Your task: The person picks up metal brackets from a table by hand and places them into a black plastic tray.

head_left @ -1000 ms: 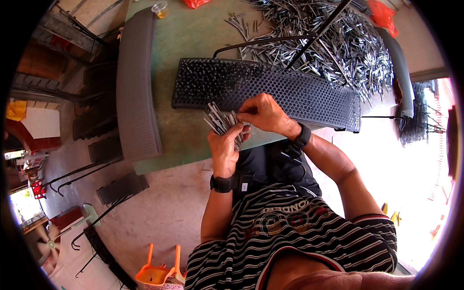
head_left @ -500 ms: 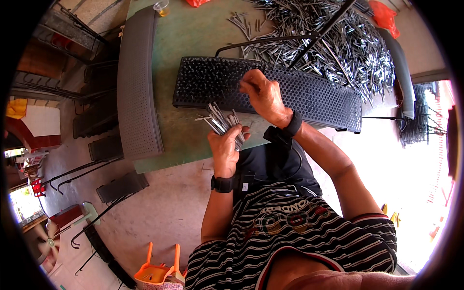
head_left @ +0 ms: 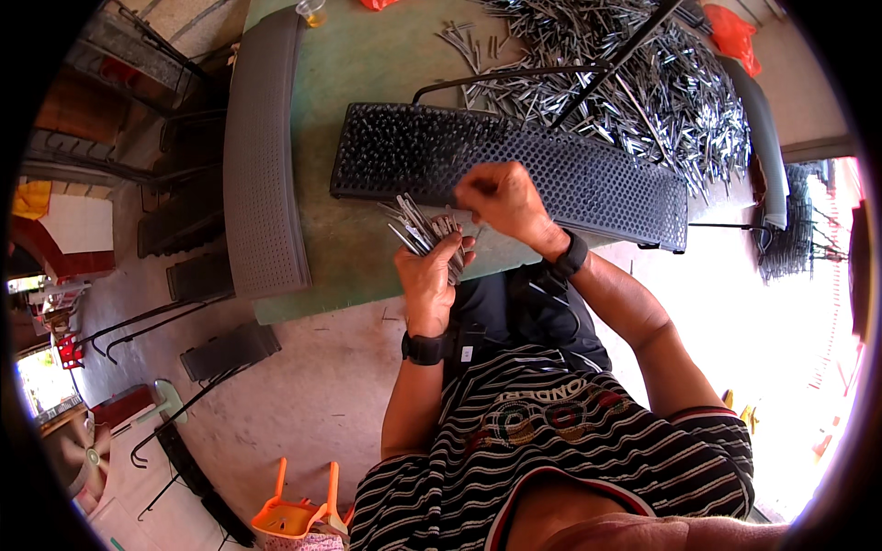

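Green table (head_left: 367,64) cropped, handheld rods (head_left: 419,230) part-hidden, right fingers (head_left: 474,188) blurred.

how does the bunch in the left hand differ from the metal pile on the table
The bunch is small; the pile far larger. The bunch is held in the left hand; the pile lies loose on the table. The bunch is roughly aligned, the pile jumbled. Both are thin metallic pieces.

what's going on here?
A person's left hand grips a bundle of thin metal rods. The right hand is at the perforated black panel's near edge, too blurred to tell if it holds anything. The panel's left part looks crowded with pieces. A rod pile lies beyond.
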Demonstrator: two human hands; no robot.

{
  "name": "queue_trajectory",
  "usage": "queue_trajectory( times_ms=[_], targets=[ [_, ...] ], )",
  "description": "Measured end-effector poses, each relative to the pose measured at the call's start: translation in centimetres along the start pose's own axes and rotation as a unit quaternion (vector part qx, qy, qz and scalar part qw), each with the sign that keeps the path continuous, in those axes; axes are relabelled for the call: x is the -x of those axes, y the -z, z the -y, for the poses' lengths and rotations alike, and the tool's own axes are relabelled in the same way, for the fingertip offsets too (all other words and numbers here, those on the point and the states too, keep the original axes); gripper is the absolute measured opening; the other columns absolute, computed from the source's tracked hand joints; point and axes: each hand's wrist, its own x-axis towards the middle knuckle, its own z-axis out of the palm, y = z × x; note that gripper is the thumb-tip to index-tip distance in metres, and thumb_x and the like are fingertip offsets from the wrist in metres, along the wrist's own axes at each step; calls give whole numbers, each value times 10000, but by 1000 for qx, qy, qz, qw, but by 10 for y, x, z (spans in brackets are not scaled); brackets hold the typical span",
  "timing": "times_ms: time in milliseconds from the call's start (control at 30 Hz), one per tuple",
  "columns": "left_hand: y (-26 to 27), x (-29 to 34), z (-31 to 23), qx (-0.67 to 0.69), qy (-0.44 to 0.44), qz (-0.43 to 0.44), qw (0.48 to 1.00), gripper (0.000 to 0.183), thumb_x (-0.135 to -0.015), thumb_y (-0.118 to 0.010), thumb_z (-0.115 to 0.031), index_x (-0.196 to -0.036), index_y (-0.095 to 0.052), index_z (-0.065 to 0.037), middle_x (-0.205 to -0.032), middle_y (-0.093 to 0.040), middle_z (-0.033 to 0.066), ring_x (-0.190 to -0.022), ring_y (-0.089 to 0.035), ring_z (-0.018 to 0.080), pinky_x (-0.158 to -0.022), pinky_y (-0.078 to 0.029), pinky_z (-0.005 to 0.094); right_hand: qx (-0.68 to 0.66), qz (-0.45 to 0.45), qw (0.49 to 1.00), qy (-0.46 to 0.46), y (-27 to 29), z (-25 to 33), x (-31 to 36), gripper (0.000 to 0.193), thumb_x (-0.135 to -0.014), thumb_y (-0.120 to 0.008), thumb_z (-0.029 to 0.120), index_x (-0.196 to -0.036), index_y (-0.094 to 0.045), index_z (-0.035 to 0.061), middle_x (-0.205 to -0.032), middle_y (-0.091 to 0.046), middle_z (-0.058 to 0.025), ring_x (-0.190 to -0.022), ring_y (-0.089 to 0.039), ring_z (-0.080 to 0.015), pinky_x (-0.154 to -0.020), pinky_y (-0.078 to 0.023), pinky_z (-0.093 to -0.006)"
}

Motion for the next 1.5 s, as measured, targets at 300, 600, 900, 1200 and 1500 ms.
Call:
queue_trajectory(
  times_ms=[300, 600, 900, 1200, 1500],
  targets=[
    [4, 5, -2, 12, 7, -12, 1000, 203, -754, -648, 70, -943, -592, 24, -803, -637, 112, -618, -647, 227, -496, -535, 329, -18, 41, 999, -11, -3, 4, -3, 124, -851, -604, 81, -918, -604, -22, -696, -647, -67, -553, -610, -89, -487, -480, -217],
    [22, 4, -3, -1, -33, -40, 999, 214, -769, -621, 62, -979, -585, 42, -793, -616, 106, -665, -647, 240, -553, -565, 365, 3, -154, 976, 151, -10, 10, -14, 94, -858, -577, 43, -929, -561, -16, -721, -644, -125, -670, -678, -184, -551, -514, -276],
    [41, 8, -10, 9, -53, -79, 995, 230, -766, -606, 73, -992, -570, 53, -827, -609, 116, -656, -640, 245, -551, -569, 381, 132, -114, 961, 216, -11, -1, -18, 68, -873, -541, 8, -940, -551, 0, -758, -639, -135, -698, -683, -195, -563, -517, -268],
    [60, 12, -14, 22, -63, -115, 991, 216, -765, -597, 83, -976, -564, 55, -820, -609, 120, -640, -635, 246, -535, -554, 378, 294, -129, 888, 329, -20, -8, -11, 71, -724, -604, 24, -789, -586, 46, -740, -553, -89, -681, -577, -289, -549, -477, -383],
    [84, 2, -14, 21, -71, -136, 988, 212, -767, -603, 74, -975, -571, 47, -844, -649, 157, -637, -642, 253, -523, -543, 356, 472, 51, 842, 257, -105, -40, 1, 89, -680, -564, 61, -746, -601, 14, -677, -586, -167, -613, -619, -271, -487, -481, -329]
  ],
)
